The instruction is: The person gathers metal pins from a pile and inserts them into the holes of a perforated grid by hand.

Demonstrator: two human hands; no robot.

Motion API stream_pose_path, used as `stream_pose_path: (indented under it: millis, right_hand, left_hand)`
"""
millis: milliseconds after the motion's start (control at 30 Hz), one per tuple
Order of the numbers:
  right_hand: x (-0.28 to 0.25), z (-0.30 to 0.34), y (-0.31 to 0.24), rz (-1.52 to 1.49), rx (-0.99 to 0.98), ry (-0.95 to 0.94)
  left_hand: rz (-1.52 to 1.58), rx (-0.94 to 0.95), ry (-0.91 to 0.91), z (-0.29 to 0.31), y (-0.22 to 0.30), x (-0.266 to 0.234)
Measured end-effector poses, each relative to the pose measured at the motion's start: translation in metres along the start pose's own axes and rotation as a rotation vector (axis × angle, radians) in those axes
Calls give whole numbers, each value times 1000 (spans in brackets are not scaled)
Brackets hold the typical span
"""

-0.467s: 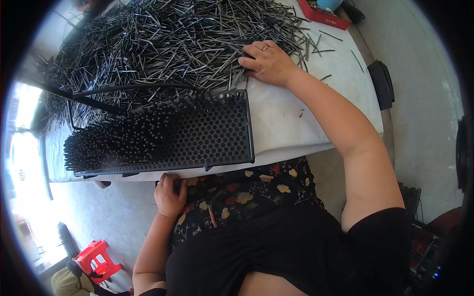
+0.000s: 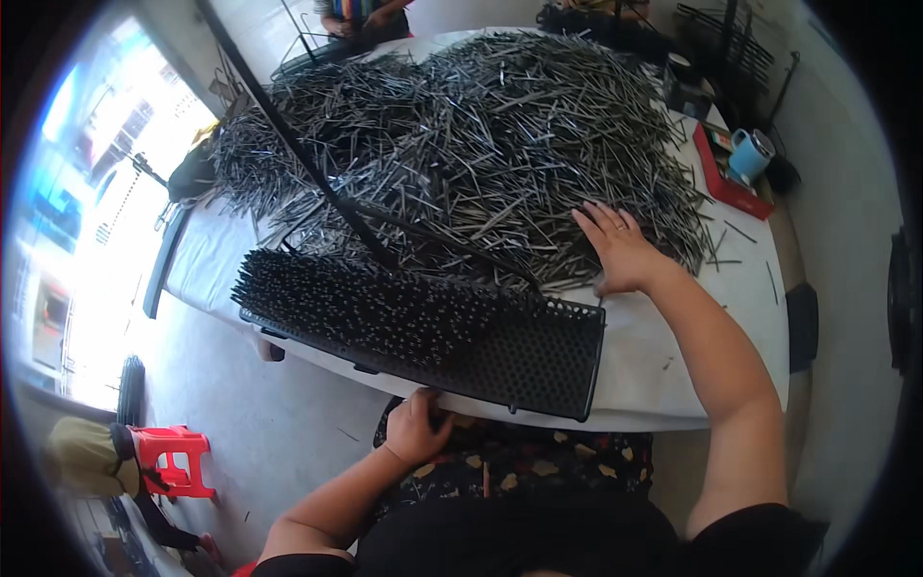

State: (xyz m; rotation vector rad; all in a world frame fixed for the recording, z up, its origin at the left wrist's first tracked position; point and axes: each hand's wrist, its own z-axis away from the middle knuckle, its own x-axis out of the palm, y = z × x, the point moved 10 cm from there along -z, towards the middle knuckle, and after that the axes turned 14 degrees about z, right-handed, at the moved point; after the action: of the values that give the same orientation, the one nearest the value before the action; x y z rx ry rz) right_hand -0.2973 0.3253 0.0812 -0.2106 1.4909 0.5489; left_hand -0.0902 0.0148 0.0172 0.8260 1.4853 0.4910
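Observation:
A large heap of thin black strips [image 2: 500, 144] covers most of the white-covered table [image 2: 663, 332]. At the heap's near right edge, my right hand [image 2: 620, 252] lies with its fingers spread over the strips, the thumb apart, and no strip shows in its grasp. In front of me a black perforated rack [image 2: 553, 370] stands on the table edge; thin black sticks [image 2: 356, 303] fill its left and middle holes, while its right end shows bare holes. Just below the rack's front rim is my left hand [image 2: 418, 430], its fingers curled at the table edge; what they grip is hidden.
A black bar [image 2: 298, 144] rises from behind the rack toward the upper left. At the right lies a red tray [image 2: 733, 188] with a light-blue mug [image 2: 750, 154]. Co-workers' hands [image 2: 356, 19] show at the far side. Lower left are a red stool [image 2: 178, 457] and another person [image 2: 96, 457].
The view has tilted up, showing more of the table's far side. My right hand's fingers, bent before, now spread over the strips. My left hand stays under the rack's front edge.

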Motion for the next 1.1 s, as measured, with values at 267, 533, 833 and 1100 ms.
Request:
stream_pose_path:
  millis: [267, 533, 833, 1100]
  right_hand:
    - [-18, -46, 10, 121, 115, -120]
    - [-5, -59, 8, 127, 93, -109]
    - [-12, -53, -1, 41, 169, -110]
    - [-9, -38, -5, 6, 161, 66]
  left_hand:
    - [-2, 45, -20, -8, 5, -2]
    - [-37, 74, -48, -11, 3, 4]
    - [24, 15, 15, -7, 2, -4]
    - [-14, 168, 66, -6, 10, -6]
